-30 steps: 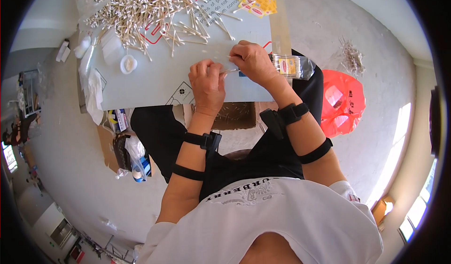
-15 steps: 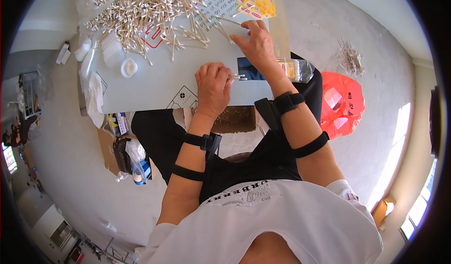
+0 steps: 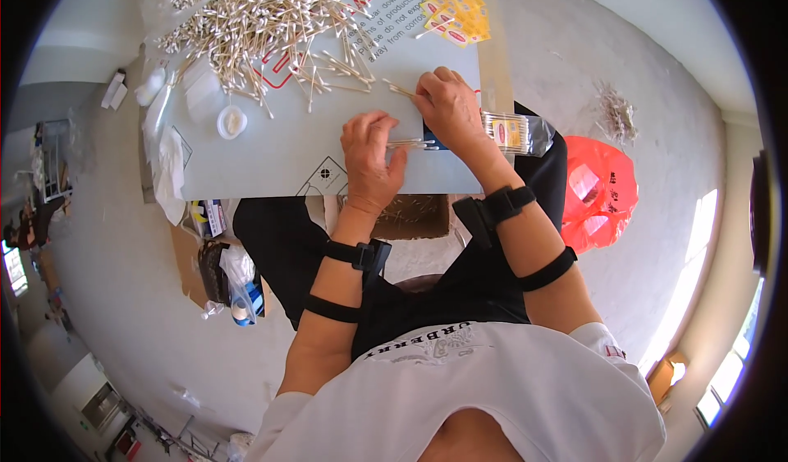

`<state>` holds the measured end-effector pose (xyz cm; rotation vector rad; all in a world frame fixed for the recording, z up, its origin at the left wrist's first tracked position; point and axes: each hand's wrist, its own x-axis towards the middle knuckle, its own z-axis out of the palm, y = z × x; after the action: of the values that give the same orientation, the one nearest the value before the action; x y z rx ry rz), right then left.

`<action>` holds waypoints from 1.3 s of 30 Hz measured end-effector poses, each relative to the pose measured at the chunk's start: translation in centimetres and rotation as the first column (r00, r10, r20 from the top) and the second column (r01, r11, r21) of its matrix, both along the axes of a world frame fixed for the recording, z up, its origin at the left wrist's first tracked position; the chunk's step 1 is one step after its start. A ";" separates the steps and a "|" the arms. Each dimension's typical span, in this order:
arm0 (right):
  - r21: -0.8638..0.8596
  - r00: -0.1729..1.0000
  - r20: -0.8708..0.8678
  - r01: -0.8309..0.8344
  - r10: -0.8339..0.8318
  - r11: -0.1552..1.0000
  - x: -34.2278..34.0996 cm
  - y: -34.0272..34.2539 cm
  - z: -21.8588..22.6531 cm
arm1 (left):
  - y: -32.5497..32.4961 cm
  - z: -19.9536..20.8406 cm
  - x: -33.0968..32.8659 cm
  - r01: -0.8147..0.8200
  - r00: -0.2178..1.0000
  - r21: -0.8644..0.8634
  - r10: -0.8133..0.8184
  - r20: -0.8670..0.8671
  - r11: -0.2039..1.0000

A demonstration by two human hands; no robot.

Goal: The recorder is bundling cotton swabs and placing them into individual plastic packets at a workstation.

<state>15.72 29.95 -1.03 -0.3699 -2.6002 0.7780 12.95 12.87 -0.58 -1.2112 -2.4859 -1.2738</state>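
My left hand (image 3: 371, 156) rests over the table's near part, thumb and forefinger apart. A few cotton swabs (image 3: 413, 144) stick out from its grasp toward the right. My right hand (image 3: 450, 110) pinches one end of a single cotton swab (image 3: 399, 89), whose other end points up and left. Below the right hand lies a dark blue piece (image 3: 433, 139), mostly covered by the hand. A clear packet of swabs with a yellow label (image 3: 507, 132) lies right of my right wrist. A large pile of loose swabs (image 3: 254, 18) spreads over the far left.
Yellow printed cards (image 3: 453, 14) lie at the far right of the grey table (image 3: 271, 162). A small round white tub (image 3: 231, 122) stands at the left. Below are an open carton (image 3: 410, 217), a red plastic bag (image 3: 601, 191) and scattered swabs (image 3: 616, 113) on the floor.
My right hand has come nearer, drawing a swab from the far side toward my left hand. The left hand's thumb and forefinger have spread around its swabs.
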 end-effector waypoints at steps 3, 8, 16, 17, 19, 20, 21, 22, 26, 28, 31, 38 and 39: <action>-0.033 1.000 -0.003 -0.011 0.011 0.999 1.2 -0.8 0.5 | -0.8 -1.0 -2.9 -0.143 0.989 0.085 0.144 -0.013 0.986; -0.056 0.998 -0.004 -0.056 0.056 0.997 2.0 -1.9 0.6 | -0.9 0.3 -8.4 -0.240 0.950 -0.176 0.193 -0.246 0.955; -0.221 1.000 0.002 -0.013 0.013 0.975 -0.6 -2.6 1.0 | 0.9 -0.1 -8.7 -0.164 0.971 -0.245 0.113 -0.209 0.955; -0.241 0.998 -0.038 0.037 -0.047 0.970 -1.5 -2.3 0.7 | 1.4 0.0 -8.1 -0.154 0.973 -0.200 0.114 -0.199 0.968; -0.266 0.991 -0.078 0.083 -0.107 0.961 -3.4 -1.9 0.4 | 1.5 0.2 -7.5 -0.165 0.971 -0.239 0.115 -0.208 0.957; -0.265 0.995 -0.022 0.088 -0.097 0.960 -4.5 -1.9 0.7 | 1.4 0.1 -7.5 -0.182 0.954 -0.225 0.117 -0.277 0.957; -0.264 0.996 0.034 0.093 -0.087 0.960 -5.5 -1.9 0.9 | 1.4 0.1 -7.6 -0.198 0.932 -0.210 0.118 -0.344 0.957; -0.258 0.990 0.111 0.110 -0.084 0.960 -6.4 -1.8 1.3 | 1.1 -0.1 -7.8 -0.198 0.931 -0.212 0.117 -0.345 0.957; -0.145 0.978 0.202 0.082 -0.052 0.986 -8.3 -2.3 1.7 | 0.2 -0.7 -8.4 -0.080 0.965 -0.241 0.014 -0.263 0.967; 0.002 0.969 0.232 0.084 -0.082 0.996 -8.8 -2.7 1.8 | 0.0 -0.9 -8.5 -0.068 0.965 -0.213 0.010 -0.263 0.975; 0.093 0.945 0.315 0.059 -0.086 0.994 -8.7 -2.5 2.6 | -0.5 -1.2 -8.4 -0.064 0.966 -0.198 0.011 -0.259 0.978; 0.041 0.983 0.183 0.005 -0.012 0.999 -2.6 0.0 0.7 | -0.7 -1.5 -8.4 -0.061 0.978 -0.154 0.029 -0.207 0.986; -0.043 0.985 0.163 -0.045 0.052 0.998 -1.3 -0.1 0.7 | -0.9 -1.5 -8.5 -0.079 0.977 -0.140 0.049 -0.208 0.987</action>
<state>14.38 29.83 -0.37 -0.3990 -2.7599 0.8486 4.43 11.94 -2.05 -1.2130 -2.4824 -0.9129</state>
